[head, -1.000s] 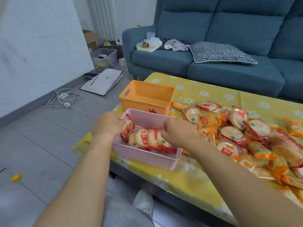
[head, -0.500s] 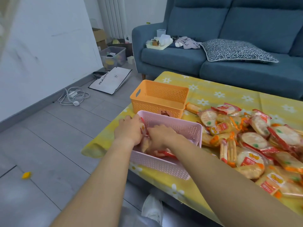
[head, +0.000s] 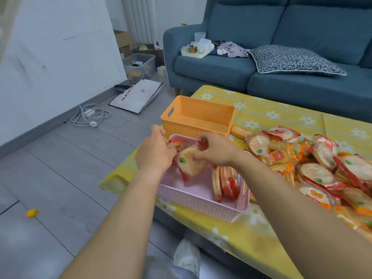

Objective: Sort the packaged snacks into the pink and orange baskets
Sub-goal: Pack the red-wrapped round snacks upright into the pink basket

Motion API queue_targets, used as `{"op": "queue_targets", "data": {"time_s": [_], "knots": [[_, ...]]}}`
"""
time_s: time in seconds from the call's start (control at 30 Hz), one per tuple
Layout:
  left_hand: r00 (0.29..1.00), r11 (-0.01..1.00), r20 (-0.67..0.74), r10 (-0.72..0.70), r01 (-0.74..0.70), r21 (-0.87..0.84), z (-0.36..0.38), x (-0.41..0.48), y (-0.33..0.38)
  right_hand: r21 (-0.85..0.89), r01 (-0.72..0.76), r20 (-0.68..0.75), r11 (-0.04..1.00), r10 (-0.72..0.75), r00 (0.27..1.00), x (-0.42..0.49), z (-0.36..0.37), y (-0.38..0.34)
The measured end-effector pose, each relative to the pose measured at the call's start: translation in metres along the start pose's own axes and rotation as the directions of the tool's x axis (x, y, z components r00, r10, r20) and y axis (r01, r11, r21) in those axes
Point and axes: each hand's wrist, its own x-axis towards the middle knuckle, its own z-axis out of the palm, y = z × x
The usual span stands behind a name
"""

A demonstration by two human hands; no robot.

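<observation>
My right hand (head: 216, 151) pinches the round rice-cracker packet (head: 190, 164), clear film with red edges, over the pink plastic basket (head: 201, 200). The left hand (head: 155, 156) is beside it, but I cannot tell its grip. I judge the packet light, brittle and slippery, so hold it by the crimped seam.

Bright, soft, even light in here, barely a shadow beneath the table (head: 281, 115). Everything looks slightly smeared, and the wall (head: 50, 57) bows at the left edge.

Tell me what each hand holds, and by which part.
The right hand pinches a round cracker packet by its top edge, over the pink basket. Whether the left hand holds anything cannot be told.
</observation>
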Motion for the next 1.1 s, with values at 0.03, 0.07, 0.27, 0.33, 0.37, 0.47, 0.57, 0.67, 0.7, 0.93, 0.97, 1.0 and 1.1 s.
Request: {"op": "queue_targets", "data": {"time_s": [0.03,0.07,0.27,0.33,0.37,0.47,0.57,0.67,0.7,0.93,0.97,1.0,1.1], "knots": [[1.000,1.000,-0.004,0.016,-0.016,0.025,0.000,0.000,0.000,-0.003,-0.026,-0.034,1.000,0.026,0.999,-0.001,0.000,-0.002],[0.999,0.999,-0.004,0.033,-0.033,0.043,0.000,0.000,0.001,-0.009,-0.049,-0.058,0.999,0.048,0.997,-0.003,0.000,-0.004],[1.000,0.995,-0.008,-0.006,0.006,0.095,0.001,-0.002,-0.001,0.092,-0.304,-0.098,0.948,0.312,0.945,-0.007,0.001,-0.012],[1.000,0.990,0.001,-0.026,0.025,0.136,0.002,-0.003,0.000,0.119,-0.358,-0.080,0.926,0.368,0.926,-0.006,0.005,-0.017],[0.999,0.988,0.018,-0.028,0.025,0.149,0.003,-0.004,-0.001,0.148,-0.377,-0.072,0.914,0.390,0.918,-0.005,0.007,-0.020],[0.999,0.985,0.035,-0.041,0.035,0.172,0.003,-0.004,-0.006,0.285,-0.415,-0.058,0.864,0.447,0.892,0.001,0.015,-0.026],[0.996,0.969,0.070,-0.052,0.034,0.245,0.002,-0.006,-0.009,0.287,-0.418,-0.043,0.862,0.447,0.894,0.003,0.023,-0.035],[0.993,0.958,0.106,-0.046,0.014,0.286,-0.001,-0.007,-0.007,0.382,-0.427,0.037,0.820,0.448,0.893,0.002,0.032,-0.041],[0.992,0.963,0.121,-0.040,0.006,0.269,-0.001,-0.006,-0.007,0.465,-0.441,0.083,0.768,0.458,0.885,0.003,0.035,-0.042],[0.981,0.998,0.185,0.061,-0.059,-0.013,0.003,-0.009,-0.011,0.805,-0.388,0.260,0.449,0.321,0.911,-0.004,0.033,-0.038],[0.981,0.998,0.185,0.065,-0.068,0.010,0.005,-0.009,-0.012,0.770,-0.364,0.238,0.524,0.294,0.926,-0.006,0.032,-0.034],[0.982,0.996,0.178,0.067,-0.077,0.045,0.006,-0.008,-0.014,0.676,-0.314,0.160,0.666,0.284,0.946,-0.006,0.029,-0.027],[0.987,0.990,0.154,0.055,-0.073,0.117,0.006,-0.007,-0.014,-0.019,-0.142,-0.071,0.990,0.141,0.987,-0.007,0.016,-0.003]]}}
